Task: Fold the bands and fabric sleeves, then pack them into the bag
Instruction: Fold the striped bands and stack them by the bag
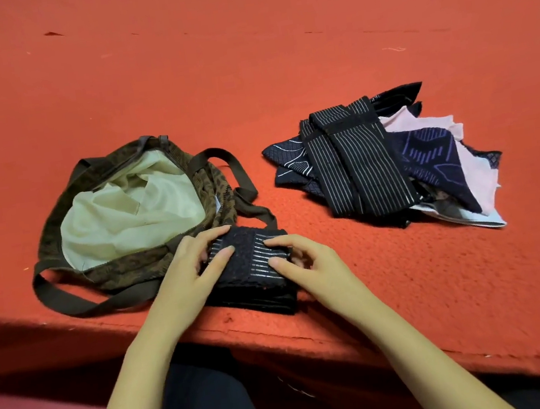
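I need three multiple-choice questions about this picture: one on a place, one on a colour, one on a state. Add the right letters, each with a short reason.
1. Where is the folded black band with pale stripes?
A) on the red cloth cover, right of the brown patterned fabric bag
B) inside that bag
C) on a chair

2. The bag's lining is:
A) blue
B) cream
C) black

3. The bag's mouth is:
A) zipped
B) tied
C) open

Answers:
1 A: the left hand and right hand rest on it there.
2 B: cream cloth shows inside.
3 C: the rim gapes.
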Demonstrator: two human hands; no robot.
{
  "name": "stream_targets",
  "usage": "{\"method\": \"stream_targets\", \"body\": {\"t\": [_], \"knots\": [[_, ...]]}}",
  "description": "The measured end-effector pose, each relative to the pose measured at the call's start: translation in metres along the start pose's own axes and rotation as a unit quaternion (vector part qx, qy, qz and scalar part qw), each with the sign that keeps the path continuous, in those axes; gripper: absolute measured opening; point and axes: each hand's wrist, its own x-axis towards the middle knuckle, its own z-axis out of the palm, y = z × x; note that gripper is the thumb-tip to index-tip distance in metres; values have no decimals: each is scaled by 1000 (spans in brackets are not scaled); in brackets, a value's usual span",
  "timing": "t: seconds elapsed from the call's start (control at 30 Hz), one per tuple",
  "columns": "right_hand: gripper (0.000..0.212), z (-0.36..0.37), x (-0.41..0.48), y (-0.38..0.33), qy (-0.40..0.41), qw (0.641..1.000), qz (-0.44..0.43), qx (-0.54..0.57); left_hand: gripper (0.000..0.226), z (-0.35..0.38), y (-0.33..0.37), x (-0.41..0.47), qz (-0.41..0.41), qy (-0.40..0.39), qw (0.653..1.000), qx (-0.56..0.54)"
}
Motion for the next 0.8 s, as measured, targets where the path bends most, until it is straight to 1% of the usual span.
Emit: {"method": "stream_targets", "body": {"t": [0.13,0.2,0.3,0.43,0.5,0.63,0.8], "knots": [[26,-14,9,-11,-19,995,-33,-88,36,-20,16,10,31,-22,991,129],[27,-22,15,-16,-29,992,-46,-118,35,-29,25,18,48,-35,984,169],[27,-39,22,-23,-30,988,-55,-138,28,-38,38,33,74,-53,977,191],[23,-69,37,-32,-18,983,-52,-173,21,-35,54,67,108,-81,966,220],[20,-85,50,-35,-6,982,-49,-182,23,-26,62,90,121,-102,962,221],[16,-119,84,-34,26,974,-45,-220,27,-3,80,145,144,-141,945,257],[13,-161,138,-28,54,959,-35,-276,29,29,94,217,151,-165,934,279]]}}
